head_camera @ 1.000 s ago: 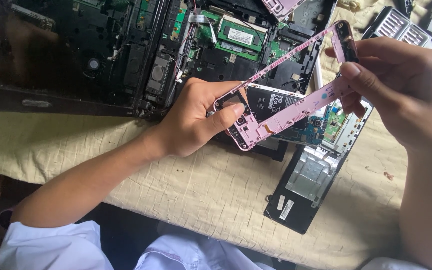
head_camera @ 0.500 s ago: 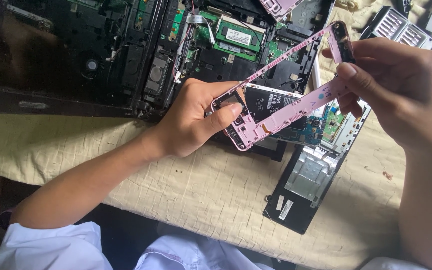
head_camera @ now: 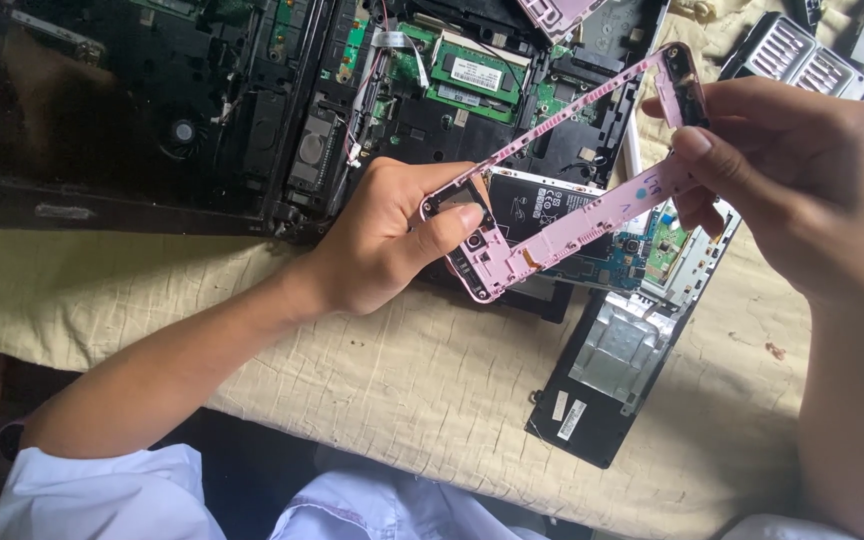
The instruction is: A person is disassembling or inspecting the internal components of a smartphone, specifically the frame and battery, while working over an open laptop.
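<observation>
I hold a pink phone frame point(head_camera: 592, 205) above the table with both hands. My left hand point(head_camera: 392, 240) grips its lower end, thumb pressed on the frame's corner. At the upper end my right hand point(head_camera: 792, 185) pinches the frame between thumb and fingers. Under the frame lies an opened phone body point(head_camera: 592, 255) with a blue circuit board and a black battery showing through the frame's opening.
An opened laptop chassis point(head_camera: 252, 110) with green boards fills the back of the table. A black cover panel point(head_camera: 607, 385) lies on the beige cloth point(head_camera: 422, 390) at right. Another grey vented part point(head_camera: 802, 60) sits at the far right.
</observation>
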